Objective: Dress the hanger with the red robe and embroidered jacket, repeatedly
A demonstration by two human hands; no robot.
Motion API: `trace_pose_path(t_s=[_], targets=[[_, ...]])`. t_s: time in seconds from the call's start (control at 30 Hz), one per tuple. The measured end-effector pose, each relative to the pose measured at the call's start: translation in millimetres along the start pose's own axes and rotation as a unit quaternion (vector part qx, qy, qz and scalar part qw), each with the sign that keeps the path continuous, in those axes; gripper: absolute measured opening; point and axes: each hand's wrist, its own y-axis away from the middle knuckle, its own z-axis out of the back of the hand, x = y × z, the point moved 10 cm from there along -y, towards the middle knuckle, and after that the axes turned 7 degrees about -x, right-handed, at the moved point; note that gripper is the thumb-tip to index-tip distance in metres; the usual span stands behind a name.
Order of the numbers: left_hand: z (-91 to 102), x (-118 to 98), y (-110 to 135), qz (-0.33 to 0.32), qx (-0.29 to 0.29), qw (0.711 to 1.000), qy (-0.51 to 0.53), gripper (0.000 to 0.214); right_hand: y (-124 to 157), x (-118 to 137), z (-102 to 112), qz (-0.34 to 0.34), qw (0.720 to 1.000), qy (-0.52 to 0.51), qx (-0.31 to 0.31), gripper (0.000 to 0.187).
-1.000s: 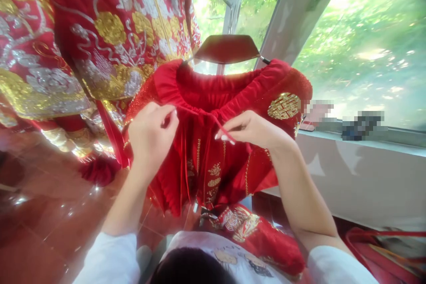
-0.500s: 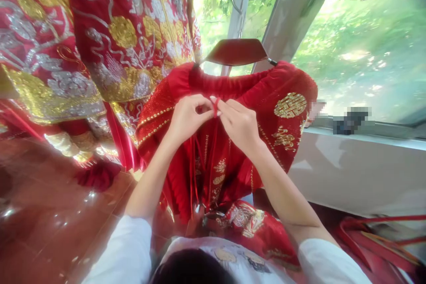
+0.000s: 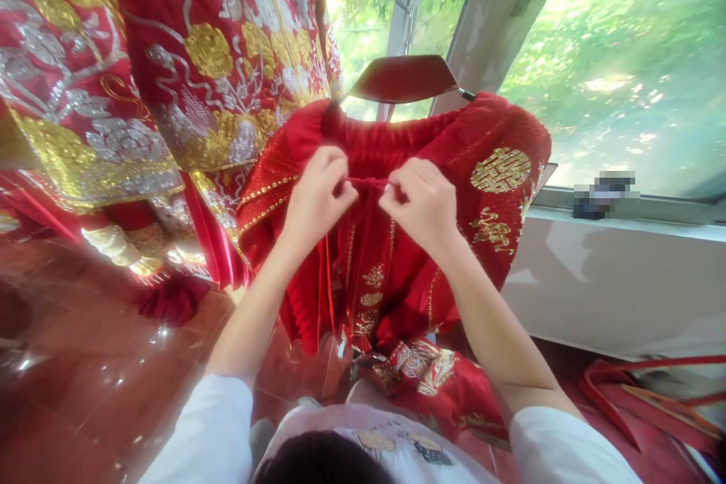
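A red skirt (image 3: 368,138) with gold embroidery and a gathered waistband hangs from a dark red hanger (image 3: 402,80) in front of me. At its front, a thin red drawstring (image 3: 367,181) runs taut between my hands, with a small crossing or knot near the middle. My left hand (image 3: 322,193) pinches one side of the string, thumb against curled fingers. On the other side my right hand (image 3: 423,200) pinches it the same way. Loose string ends dangle below my left hand. The fingertips partly hide the string where they grip it.
Red garments with gold and silver embroidery (image 3: 209,53) hang close on the left. Behind the hanger is a window frame (image 3: 493,15). More embroidered red cloth (image 3: 436,382) lies low before my body, and a red-framed object (image 3: 640,401) stands at lower right.
My hands have moved apart from a close pinch at the string's crossing, drawing it out sideways into a taut line. The skirt and hanger have shifted slightly in view.
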Motion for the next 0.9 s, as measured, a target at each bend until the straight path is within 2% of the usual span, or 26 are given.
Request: trace_pose_path(t_s=[0.1,0.17,0.23,0.33,0.4,0.5,0.57,0.6,0.7,0.73,0.83,0.9], targets=[[10.8,5,5,0.016,-0.057,0.998,-0.006,0.016,8,-23,-1,-0.089,0.995,-0.049,0.013,0.012],[10.0,9,7,0.062,-0.062,0.994,0.067,0.014,12,-36,-4,-0.173,0.975,-0.142,0.009,0.011],[0.3,16,10,0.142,-0.039,0.971,0.189,0.01,20,-49,-13,-0.289,0.923,-0.255,0.004,0.006],[-11.7,22,11,0.225,-0.024,0.926,0.304,0.01,34,-50,-33,-0.425,0.811,-0.4,0.034,0.006],[-12.1,26,9,0.245,-0.043,0.909,0.336,0.011,38,-45,-41,-0.469,0.753,-0.458,0.052,0.01],[-19.1,35,10,0.294,-0.048,0.86,0.414,0.014,40,-44,-42,-0.502,0.696,-0.507,0.077,0.015],[-24.0,41,12,0.33,-0.048,0.824,0.458,0.019,39,-45,-41,-0.497,0.684,-0.52,0.122,0.019],[-25.3,42,13,0.338,-0.047,0.813,0.471,0.02,38,-47,-40,-0.485,0.691,-0.513,0.154,0.019],[-27.5,40,13,0.328,-0.028,0.813,0.48,0.021,34,-57,-36,-0.438,0.74,-0.463,0.216,0.017],[-27.9,39,13,0.319,-0.023,0.82,0.475,0.02,32,-61,-35,-0.428,0.747,-0.463,0.212,0.018],[-26.3,40,13,0.304,-0.034,0.84,0.448,0.016,24,-64,-33,-0.407,0.726,-0.534,0.146,0.028],[-25.4,42,13,0.301,-0.041,0.846,0.438,0.017,21,-64,-31,-0.387,0.727,-0.556,0.11,0.027]])
